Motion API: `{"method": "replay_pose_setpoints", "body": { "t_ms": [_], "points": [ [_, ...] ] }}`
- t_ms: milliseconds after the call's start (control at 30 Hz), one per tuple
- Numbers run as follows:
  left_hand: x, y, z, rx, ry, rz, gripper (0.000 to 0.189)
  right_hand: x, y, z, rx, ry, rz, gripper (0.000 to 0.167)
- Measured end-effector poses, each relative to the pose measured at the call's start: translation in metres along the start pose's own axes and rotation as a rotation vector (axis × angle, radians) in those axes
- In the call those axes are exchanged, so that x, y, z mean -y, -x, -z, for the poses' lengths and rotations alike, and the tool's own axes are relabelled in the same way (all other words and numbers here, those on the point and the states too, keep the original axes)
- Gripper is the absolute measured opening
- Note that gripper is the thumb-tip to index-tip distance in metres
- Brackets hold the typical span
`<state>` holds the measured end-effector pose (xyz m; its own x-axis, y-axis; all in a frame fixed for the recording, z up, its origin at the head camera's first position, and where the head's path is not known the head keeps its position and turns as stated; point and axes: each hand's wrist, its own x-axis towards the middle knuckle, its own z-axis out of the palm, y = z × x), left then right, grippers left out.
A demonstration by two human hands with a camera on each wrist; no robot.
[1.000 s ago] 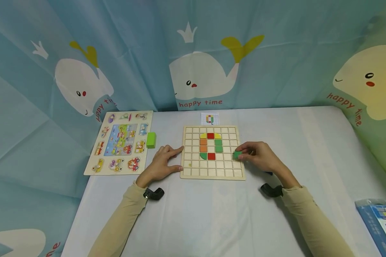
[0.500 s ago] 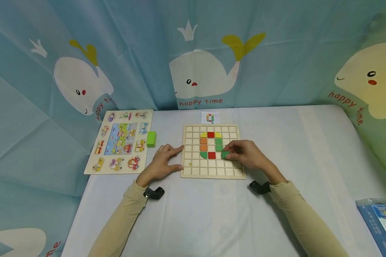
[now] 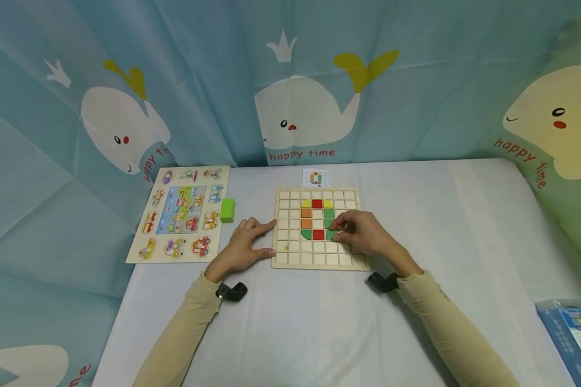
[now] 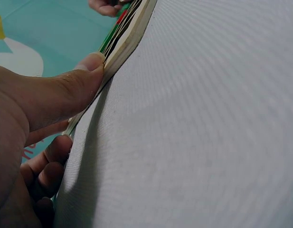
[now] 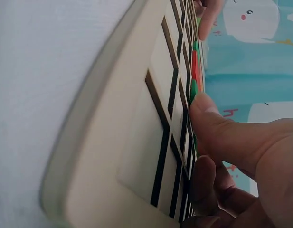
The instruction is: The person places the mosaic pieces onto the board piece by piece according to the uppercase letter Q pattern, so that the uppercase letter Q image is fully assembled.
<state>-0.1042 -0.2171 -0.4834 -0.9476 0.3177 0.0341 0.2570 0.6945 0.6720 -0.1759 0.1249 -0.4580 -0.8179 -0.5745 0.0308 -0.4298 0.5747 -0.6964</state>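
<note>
A wooden grid board (image 3: 290,260) lies on the white table, with an oval ring of coloured tiles in its cells. My right hand (image 3: 360,232) pinches a green tile (image 3: 331,235) between thumb and fingers, at the ring's lower right corner beside a red tile (image 3: 318,235). My fingers partly hide the tile's shape. At the board's left edge, my left hand (image 3: 242,244) touches the rim with a spread index finger and thumb. The left wrist view shows the left thumb (image 4: 65,95) on the board's edge, the other fingers bent below.
Just behind the board lies a small pattern card (image 3: 316,178). A picture puzzle board (image 3: 174,252) lies to the left, with a light green block (image 3: 227,210) at its right edge. At the lower right is a blue plastic-wrapped package (image 3: 568,338).
My right hand has moved left across the board with the green tile, from the right edge to the cell beside the red tile. My left hand has stayed in place.
</note>
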Motion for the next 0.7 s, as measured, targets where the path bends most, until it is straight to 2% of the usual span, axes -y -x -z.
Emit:
{"method": "replay_pose_setpoints", "body": {
  "t_ms": [367, 700],
  "points": [
    [0.0028, -0.0011, -0.0017, -0.002, -0.006, -0.002, 0.080, 0.0004, 0.0001, 0.0002, -0.015, 0.025, -0.006, 0.013],
    [0.0034, -0.0018, -0.0021, 0.004, -0.009, 0.010, 0.080, 0.0023, -0.0014, 0.0009, -0.016, 0.030, 0.024, 0.011]
  ]
}}
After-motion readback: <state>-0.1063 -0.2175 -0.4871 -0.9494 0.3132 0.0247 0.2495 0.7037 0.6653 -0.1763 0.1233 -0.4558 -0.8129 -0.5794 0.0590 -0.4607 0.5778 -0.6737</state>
